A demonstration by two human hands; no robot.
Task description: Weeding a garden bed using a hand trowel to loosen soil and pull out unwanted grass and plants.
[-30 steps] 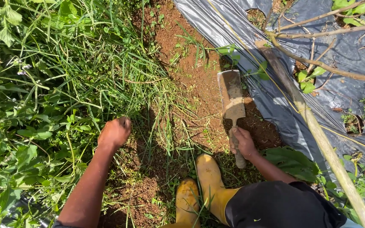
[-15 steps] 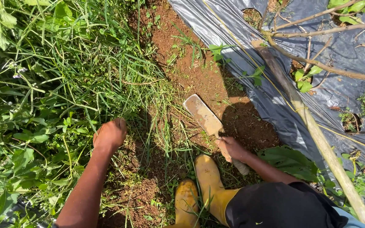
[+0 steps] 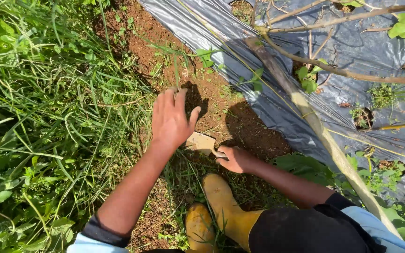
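Observation:
My right hand [image 3: 237, 159] grips the handle of a broad flat blade [image 3: 201, 142], whose soiled metal lies low over the red soil, partly hidden under my left hand. My left hand [image 3: 170, 119] hovers above the blade with fingers spread and together-ish, palm down, holding nothing; its fingertips reach toward a thin grass stalk [image 3: 176, 75]. Tall grass and weeds [image 3: 57, 103] fill the left side.
Grey plastic mulch sheet [image 3: 268, 93] covers the bed on the right, with planting holes and small seedlings. A bamboo pole [image 3: 315, 126] and bare branches [image 3: 343, 70] lie across it. My yellow rubber boots [image 3: 219, 201] stand on the soil path [image 3: 221, 112] below the hands.
My left hand has let go of the grass clump on the left and moved right and forward over the blade. The right hand swung the blade leftward and down to the soil.

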